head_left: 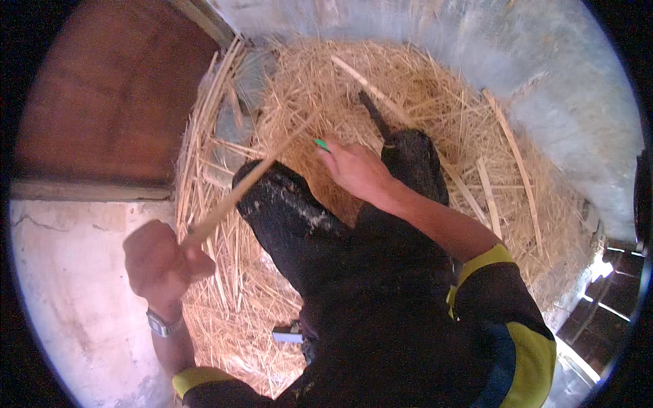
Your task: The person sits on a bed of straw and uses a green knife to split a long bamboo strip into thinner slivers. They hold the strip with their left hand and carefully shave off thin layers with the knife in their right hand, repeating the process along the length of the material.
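My left hand, slightly blurred, is closed round one end of a long pale strip of wood or bamboo. The strip slants up and away to the right, passing over my left knee. Close to its far part is my right hand, its fingers curled between my knees. A small bright green thing sticks out past those fingers; the rest of it is hidden in the grip, so its kind does not show. My dark-clothed legs are bent and spread beneath both arms.
Shavings and thin strips cover the floor. Longer slats lie at the right, and a narrow dark piece is beyond my right knee. A pale flat object lies by my hip. Walls and a brown panel stand close.
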The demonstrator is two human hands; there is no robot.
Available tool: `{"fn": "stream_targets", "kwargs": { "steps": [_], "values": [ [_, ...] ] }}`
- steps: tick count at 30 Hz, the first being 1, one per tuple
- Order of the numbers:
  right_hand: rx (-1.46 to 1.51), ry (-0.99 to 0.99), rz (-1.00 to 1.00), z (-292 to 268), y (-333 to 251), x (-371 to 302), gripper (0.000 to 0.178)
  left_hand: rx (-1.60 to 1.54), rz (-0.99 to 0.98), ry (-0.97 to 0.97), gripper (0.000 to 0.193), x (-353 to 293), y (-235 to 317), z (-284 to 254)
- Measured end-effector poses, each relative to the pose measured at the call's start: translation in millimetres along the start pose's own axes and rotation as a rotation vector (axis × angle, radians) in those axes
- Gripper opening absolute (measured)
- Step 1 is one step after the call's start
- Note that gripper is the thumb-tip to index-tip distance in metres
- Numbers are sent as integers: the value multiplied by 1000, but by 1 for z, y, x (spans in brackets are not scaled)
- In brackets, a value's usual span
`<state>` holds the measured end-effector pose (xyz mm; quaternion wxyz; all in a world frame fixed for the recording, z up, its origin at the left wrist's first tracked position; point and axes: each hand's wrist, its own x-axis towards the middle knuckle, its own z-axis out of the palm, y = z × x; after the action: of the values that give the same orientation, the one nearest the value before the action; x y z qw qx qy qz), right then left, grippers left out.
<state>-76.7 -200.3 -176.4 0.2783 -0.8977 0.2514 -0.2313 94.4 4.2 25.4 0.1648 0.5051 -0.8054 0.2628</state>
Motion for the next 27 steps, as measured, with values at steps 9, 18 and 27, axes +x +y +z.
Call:
{"fn": "stream_targets", "kwargs": {
  "steps": [9, 18, 27],
  "values": [
    [-30, 41, -58, 12, 23, 16, 28, 38, 127, 152, 22, 23, -15, 6],
    [-222, -138, -68, 38, 44, 26, 21, 56, 78, 147, 20, 24, -21, -9],
    [2, 27, 195, 44, 61, 31, 31, 42, 77, 255, 29, 16, -35, 2]
  ]
}}
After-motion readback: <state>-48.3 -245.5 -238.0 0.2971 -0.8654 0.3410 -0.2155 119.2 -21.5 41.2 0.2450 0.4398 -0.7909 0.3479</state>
